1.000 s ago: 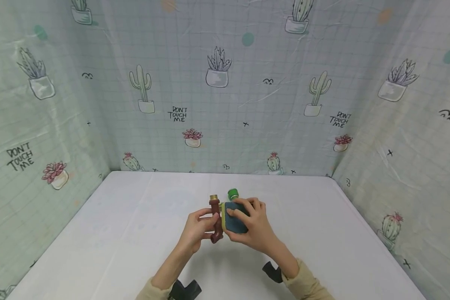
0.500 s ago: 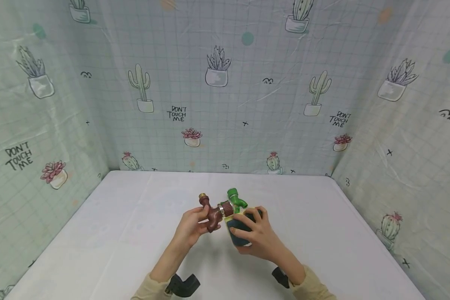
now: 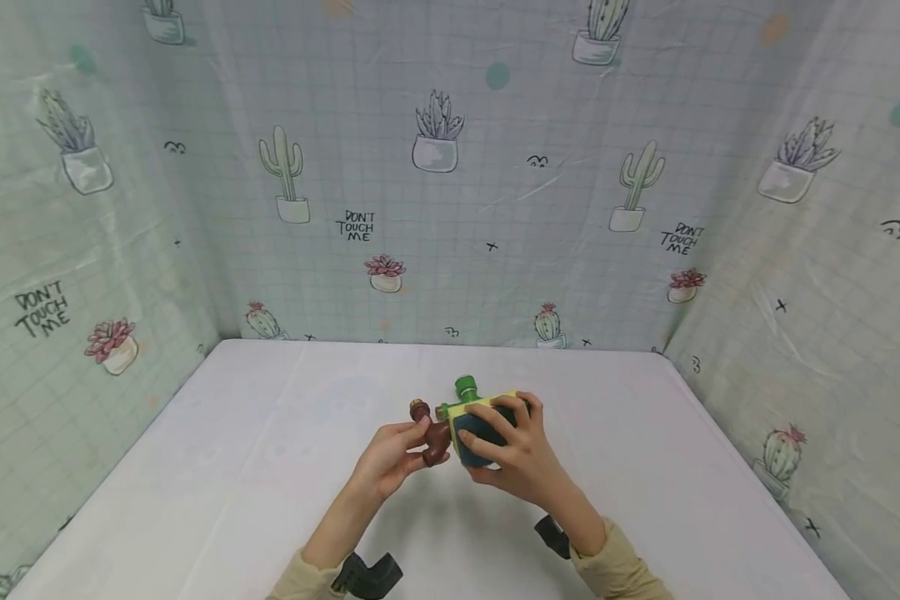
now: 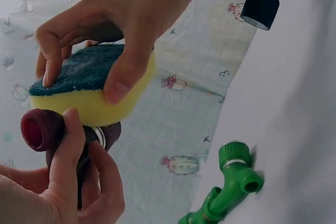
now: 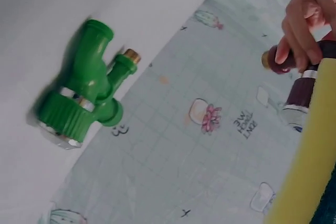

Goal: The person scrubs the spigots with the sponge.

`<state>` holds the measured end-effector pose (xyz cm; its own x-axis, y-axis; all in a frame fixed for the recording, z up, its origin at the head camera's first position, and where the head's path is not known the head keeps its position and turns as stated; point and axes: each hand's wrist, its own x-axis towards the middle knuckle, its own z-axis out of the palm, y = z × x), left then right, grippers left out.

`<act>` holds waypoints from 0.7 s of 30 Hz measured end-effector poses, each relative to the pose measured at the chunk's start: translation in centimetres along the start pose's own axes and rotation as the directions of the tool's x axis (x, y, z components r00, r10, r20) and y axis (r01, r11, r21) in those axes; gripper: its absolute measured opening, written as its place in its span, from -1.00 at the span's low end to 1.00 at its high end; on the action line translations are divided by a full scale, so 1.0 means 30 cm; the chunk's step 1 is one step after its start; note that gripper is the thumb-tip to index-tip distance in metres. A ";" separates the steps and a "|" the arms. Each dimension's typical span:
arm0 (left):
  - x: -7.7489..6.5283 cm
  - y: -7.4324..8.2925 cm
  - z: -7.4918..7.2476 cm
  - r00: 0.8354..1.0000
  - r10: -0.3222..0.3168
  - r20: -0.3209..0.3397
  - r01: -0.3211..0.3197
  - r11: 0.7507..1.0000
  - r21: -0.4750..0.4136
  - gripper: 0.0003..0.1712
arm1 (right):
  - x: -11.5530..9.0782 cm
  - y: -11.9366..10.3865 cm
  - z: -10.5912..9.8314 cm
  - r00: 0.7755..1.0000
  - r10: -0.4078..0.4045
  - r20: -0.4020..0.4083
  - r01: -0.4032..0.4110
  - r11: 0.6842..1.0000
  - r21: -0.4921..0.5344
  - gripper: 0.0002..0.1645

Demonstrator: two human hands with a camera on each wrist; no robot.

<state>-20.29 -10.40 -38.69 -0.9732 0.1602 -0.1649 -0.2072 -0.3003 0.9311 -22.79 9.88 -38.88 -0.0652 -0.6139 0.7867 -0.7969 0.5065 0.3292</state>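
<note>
A maroon tap (image 3: 437, 443) with a brass threaded end is held above the table between the fingers of my left hand (image 3: 387, 457). My right hand (image 3: 521, 454) grips a sponge (image 3: 477, 435), fingers spread over its dark green scouring side and thumb along its edge. In the left wrist view the sponge's yellow face (image 4: 89, 106) lies against the maroon tap (image 4: 42, 129), covering part of it. The right wrist view shows the tap's ridged maroon handle (image 5: 302, 92) beside the sponge. A green tap (image 5: 94, 77) lies on the table behind both hands.
The white table (image 3: 270, 467) is bounded by hanging cloth (image 3: 495, 200) printed with cacti at the back and sides. A black wrist mount (image 3: 371, 575) sits by the left sleeve, another black mount (image 3: 552, 536) by the right.
Both hands have shifted and the maroon tap has been turned, its handle passing behind the sponge. The sponge dropped, then rose again over the tap. The green tap stays where it was.
</note>
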 end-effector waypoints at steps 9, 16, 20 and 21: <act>-0.010 0.002 -0.024 1.000 -0.006 0.019 0.006 1.000 -0.005 -0.49 | -0.067 0.059 0.005 0.986 0.161 -0.031 -0.157 0.981 0.111 -0.63; 0.001 -0.012 -0.019 0.999 -0.008 0.050 0.008 1.000 -0.008 -0.49 | -0.064 0.035 0.003 0.934 0.357 -0.009 -0.323 0.855 0.405 -0.56; 0.005 -0.024 -0.012 0.998 -0.003 0.067 0.002 1.000 0.010 -0.44 | -0.035 0.024 -0.002 0.920 0.393 0.003 -0.353 0.824 0.443 -0.55; 0.003 -0.024 -0.010 0.996 -0.008 0.094 0.007 1.000 0.015 -0.42 | -0.029 0.023 -0.003 0.918 0.398 0.007 -0.359 0.822 0.441 -0.55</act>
<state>-20.27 -10.44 -39.49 -0.9578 0.2503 -0.1412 -0.2123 -0.2852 0.9347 -23.22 10.82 -39.30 -0.3806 -0.3659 0.8493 -0.8968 0.3701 -0.2425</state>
